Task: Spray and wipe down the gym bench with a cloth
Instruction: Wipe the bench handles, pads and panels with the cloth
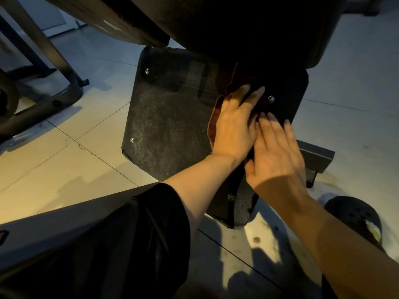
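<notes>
A pale tiled floor (71, 156) with dark grout lines fills most of the head view. Across the top hangs the dark padded bench (248, 24), deep in shadow. Below it lies a black textured plate (170, 117), part of the same bench frame, held by shiny bolts at its corners. Its long axis runs from the upper edge of the view down toward the person, slightly slanted to the left at the near end. A dark metal foot bar (317, 156) sticks out to the right of the plate. At upper left stands the tubular frame (54, 67) of another machine.

A dark sleeve (133, 240) covers the left upper arm, and a dark shoe (356, 214) rests on the floor at right.

The reddish-brown cloth (214, 121) lies on the right half of the plate, bunched, with its length running away from the person into the shadow under the pad. The left hand (234, 126) presses flat on it, grip open, fingers straight and pointing away toward a bolt (271, 98). The right hand (278, 152) lies just beside, also open with straight fingers, touching the left hand's edge; whether it touches the cloth I cannot tell.
</notes>
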Available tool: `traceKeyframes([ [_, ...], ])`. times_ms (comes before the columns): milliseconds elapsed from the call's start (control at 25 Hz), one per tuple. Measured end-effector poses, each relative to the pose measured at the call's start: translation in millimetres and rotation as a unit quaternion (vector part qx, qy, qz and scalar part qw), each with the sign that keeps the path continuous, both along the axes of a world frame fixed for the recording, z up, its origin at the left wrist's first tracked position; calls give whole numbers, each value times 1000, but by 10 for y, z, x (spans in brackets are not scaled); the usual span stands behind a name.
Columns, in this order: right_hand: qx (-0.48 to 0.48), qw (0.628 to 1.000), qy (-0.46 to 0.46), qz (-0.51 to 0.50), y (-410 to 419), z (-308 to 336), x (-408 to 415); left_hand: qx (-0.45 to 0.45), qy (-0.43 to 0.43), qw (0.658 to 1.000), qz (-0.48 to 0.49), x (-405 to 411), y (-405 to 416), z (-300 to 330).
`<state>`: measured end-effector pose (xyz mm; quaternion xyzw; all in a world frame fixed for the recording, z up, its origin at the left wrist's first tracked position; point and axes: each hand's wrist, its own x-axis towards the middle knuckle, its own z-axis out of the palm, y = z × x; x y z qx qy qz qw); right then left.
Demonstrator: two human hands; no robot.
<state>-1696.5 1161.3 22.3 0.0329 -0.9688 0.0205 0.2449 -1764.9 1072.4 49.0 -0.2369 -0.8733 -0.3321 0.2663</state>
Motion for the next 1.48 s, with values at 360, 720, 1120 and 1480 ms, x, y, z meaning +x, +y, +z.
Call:
traceKeyframes([
  [360, -1, 1000, -11, 21, -619, -37, -305, -21, -50, 997, 62, -294, -766, -230],
  [720, 45, 997, -60, 24, -1007, -11, -727, 45, -94, 980, 172, -832, -1468, -350],
  [1120, 78, 995, -44, 43, -1120, -103, -949, 176, -183, 933, 256, -1164, -1782, -353],
  [1480, 40, 997, -41, 56, -776, -78, -538, 56, -91, 987, 120, -543, -1066, -197],
])
